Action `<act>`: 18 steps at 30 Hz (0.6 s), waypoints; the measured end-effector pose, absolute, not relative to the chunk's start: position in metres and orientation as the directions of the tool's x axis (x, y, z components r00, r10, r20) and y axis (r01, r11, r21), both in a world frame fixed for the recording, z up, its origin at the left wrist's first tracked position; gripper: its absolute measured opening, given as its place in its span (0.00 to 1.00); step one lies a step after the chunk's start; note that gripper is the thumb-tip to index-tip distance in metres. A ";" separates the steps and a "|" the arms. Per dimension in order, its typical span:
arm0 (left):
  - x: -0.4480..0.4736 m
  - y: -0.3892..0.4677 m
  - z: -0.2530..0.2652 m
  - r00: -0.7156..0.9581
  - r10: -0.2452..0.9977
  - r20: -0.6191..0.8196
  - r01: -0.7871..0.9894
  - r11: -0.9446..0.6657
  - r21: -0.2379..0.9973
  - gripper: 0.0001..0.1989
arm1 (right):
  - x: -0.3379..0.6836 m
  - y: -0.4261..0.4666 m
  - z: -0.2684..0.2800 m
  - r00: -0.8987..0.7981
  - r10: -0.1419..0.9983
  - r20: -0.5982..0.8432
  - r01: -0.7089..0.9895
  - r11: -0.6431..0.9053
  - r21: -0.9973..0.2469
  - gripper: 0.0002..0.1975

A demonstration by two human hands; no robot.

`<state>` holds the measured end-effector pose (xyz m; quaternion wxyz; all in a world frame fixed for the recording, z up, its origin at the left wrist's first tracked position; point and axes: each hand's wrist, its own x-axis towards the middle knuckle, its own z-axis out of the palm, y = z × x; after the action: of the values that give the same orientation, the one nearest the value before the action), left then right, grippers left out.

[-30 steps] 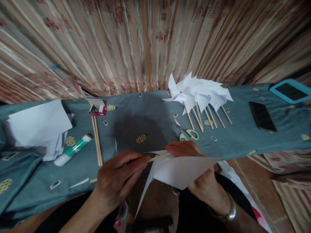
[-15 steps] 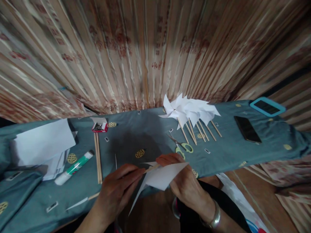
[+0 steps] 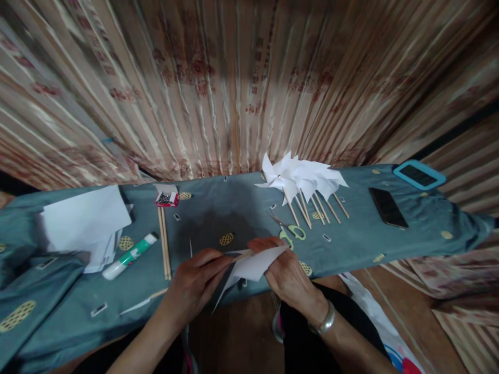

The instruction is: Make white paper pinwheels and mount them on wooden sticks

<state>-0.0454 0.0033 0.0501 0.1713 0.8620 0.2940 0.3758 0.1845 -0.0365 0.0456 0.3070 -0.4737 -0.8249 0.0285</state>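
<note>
Both hands meet over the near edge of the table at a folded white paper pinwheel [image 3: 255, 266], whose pointed blades stick out below and to the left. My left hand [image 3: 198, 280] is closed, its fingers pinching a wooden stick [image 3: 245, 254] that runs toward the paper. Closed around the far side of the paper is my right hand [image 3: 286, 270], its fingertips partly hidden behind the blades. Whether the stick and paper are joined is hidden. Green-handled scissors [image 3: 292, 231] lie just beyond my right hand.
Finished white pinwheels [image 3: 300, 176] on sticks lie at the back. Leftward are a red box of pins [image 3: 167, 199], loose sticks [image 3: 164, 244], a glue stick [image 3: 130, 256], white paper sheets [image 3: 86, 218] and a thin pointed piece [image 3: 135, 306]. A phone [image 3: 388, 208] and blue-framed tablet [image 3: 419, 174] lie right.
The view has shifted slightly, so the table's things appear moved. Both hands keep their hold on the stick and paper, and the pinwheel's blades look tilted a little flatter.
</note>
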 end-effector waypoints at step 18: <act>-0.048 -0.006 0.049 0.592 0.667 0.453 0.448 -0.739 0.503 0.10 | 0.175 -0.040 0.042 -0.407 0.738 0.538 0.796 0.575 -0.187 0.16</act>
<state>-0.0476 -0.0058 0.0488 0.1707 0.8758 0.3182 0.3204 0.1752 -0.0399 0.0425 0.2943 -0.4583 -0.8372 -0.0492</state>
